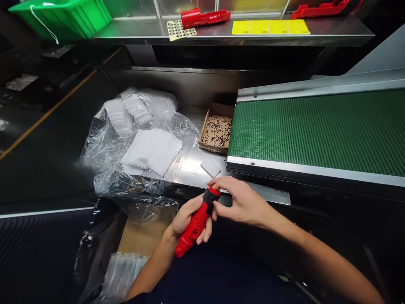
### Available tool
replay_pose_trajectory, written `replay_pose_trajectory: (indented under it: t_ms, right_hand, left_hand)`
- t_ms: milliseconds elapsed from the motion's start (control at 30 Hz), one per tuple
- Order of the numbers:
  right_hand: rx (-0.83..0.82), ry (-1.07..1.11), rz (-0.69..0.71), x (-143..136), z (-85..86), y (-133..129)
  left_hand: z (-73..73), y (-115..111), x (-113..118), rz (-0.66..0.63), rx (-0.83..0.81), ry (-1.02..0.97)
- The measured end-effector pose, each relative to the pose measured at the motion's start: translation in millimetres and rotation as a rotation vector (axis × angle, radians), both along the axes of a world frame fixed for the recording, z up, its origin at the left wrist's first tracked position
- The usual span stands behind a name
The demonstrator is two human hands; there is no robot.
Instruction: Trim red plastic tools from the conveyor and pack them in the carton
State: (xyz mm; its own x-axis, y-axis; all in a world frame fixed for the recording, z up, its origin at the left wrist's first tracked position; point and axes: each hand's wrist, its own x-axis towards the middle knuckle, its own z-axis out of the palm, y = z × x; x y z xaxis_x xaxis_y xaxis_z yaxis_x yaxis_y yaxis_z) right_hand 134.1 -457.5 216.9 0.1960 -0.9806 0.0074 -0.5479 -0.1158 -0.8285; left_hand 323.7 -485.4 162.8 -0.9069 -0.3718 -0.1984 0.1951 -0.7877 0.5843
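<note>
A red tool housing point(194, 224) with a black collar and a red ring at its upper end lies tilted in my left hand point(185, 217), whose fingers wrap round its body. At the collar end is my right hand point(242, 200), its fingers bent against the ring and collar. Whether the right fingers hold a small part there cannot be made out. Just beyond the hands, a small white card point(210, 167) rests on the metal bench point(190, 165).
White pouches point(155, 148) lie on clear plastic at left. A cardboard tray point(209, 147) of small black screws adjoins the green conveyor point(310, 131). The shelf point(136, 29) above bears red housings point(205, 17), yellow labels point(270, 27) and a green bin point(69, 17). An open box point(142, 236) stands below.
</note>
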Motion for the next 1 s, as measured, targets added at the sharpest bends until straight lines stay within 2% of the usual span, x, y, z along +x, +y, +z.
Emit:
replay_pose_trajectory:
  t_ms: [100,267,433,567,733,867,1000]
  right_hand:
    - [0.008,-0.075,0.033,-4.1,3.6,3.5]
    - [0.031,-0.08,0.024,-3.8,10.4,7.5]
    - [0.16,-0.223,0.004,-0.5,13.4,4.9]
    - [0.239,-0.32,0.053,-0.8,13.6,1.1]
    - [0.29,-0.314,0.097,-1.8,16.7,-1.3]
    - [0.293,-0.298,0.076,-0.5,18.5,-2.3]
    - [0.278,-0.331,0.076,0.9,20.4,-2.1]
  left_hand:
    - [-2.9,-5.9,1.6,-0.055,0.045,0.055]
    - [-5.5,-12.5,0.3,-0.152,0.076,0.101]
    - [-3.0,-14.5,3.1,-0.204,0.082,0.093]
    - [0.6,-16.8,6.8,-0.275,0.08,0.069]
    - [1.6,-18.2,8.3,-0.299,0.076,0.074]
    - [2.3,-17.7,9.4,-0.289,0.058,0.072]
    - [9.5,-17.5,10.4,-0.28,0.005,0.043]
